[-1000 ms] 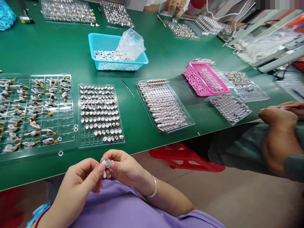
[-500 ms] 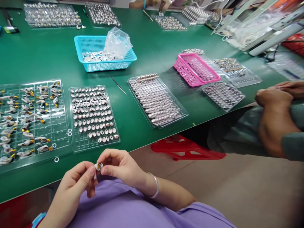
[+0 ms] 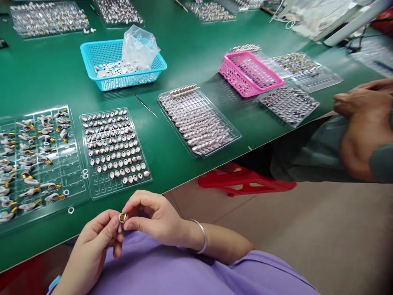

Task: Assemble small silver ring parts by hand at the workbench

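Observation:
Just over my lap, my left hand (image 3: 95, 239) pinches a small white earbud shell (image 3: 122, 218) by its stem, between thumb and fingers. A gold-coloured part shows inside the shell's open round end. My right hand (image 3: 156, 219) has thumb and index finger closed on the other side of the same shell; whether a small separate piece is also between them, I cannot tell. On the bench in front lies a clear tray of small round earbud caps (image 3: 114, 149). To its left, a larger clear tray (image 3: 72, 164) holds earbud shells with yellow strips sticking out.
White rings (image 3: 71, 210) lie near the left tray. Behind are tweezers (image 3: 145, 105), a blue basket (image 3: 129, 80) with white pieces and a plastic bag, a tray of white parts (image 3: 199, 123) and a pink basket (image 3: 248, 78). A co-worker's arm (image 3: 365, 119) rests at right, by a red stool (image 3: 245, 182).
The camera view has shifted slightly. Both hands stay on the earbud shell, which has turned a little so its gold inside faces the camera more.

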Motion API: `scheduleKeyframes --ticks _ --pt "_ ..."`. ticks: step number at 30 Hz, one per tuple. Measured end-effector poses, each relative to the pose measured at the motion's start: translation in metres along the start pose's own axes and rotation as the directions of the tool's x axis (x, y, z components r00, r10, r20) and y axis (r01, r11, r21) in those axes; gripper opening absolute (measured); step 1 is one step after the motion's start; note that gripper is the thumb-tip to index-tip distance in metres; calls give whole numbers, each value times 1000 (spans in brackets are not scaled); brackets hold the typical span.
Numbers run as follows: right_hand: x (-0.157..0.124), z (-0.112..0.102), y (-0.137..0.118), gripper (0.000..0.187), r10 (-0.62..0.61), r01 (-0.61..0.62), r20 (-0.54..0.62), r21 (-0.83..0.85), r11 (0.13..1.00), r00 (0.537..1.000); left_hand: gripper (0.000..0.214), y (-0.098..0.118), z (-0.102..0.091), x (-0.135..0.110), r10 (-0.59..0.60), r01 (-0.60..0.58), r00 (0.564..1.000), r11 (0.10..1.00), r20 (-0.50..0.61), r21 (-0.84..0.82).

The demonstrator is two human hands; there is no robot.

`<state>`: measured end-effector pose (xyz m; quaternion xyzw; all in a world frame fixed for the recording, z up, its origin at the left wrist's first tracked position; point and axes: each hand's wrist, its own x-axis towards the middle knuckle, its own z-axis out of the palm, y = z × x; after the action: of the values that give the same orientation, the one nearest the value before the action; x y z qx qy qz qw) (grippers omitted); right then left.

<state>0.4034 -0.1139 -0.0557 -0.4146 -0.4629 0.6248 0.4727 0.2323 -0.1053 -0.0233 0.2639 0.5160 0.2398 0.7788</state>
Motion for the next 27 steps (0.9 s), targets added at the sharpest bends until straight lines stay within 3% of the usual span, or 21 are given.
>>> scheduleKeyframes --ticks 9,15,22,27 --pt "0 -1 -2 18 -59 59 -5 -27 998 998 35 -2 0 1 2 -2 1000 1000 -1 -22" --pt "0 0 1 17 -34 34 -3 15 999 999 37 -3 -1 1 14 -14 1000 1000 -17 6" --pt "-1 0 4 15 57 -64 37 221 973 998 29 -12 -13 -4 181 -178 983 942 18 284" --pt "-1 -1 9 12 -34 32 10 184 982 999 35 -11 -11 -6 236 -232 971 888 40 397"
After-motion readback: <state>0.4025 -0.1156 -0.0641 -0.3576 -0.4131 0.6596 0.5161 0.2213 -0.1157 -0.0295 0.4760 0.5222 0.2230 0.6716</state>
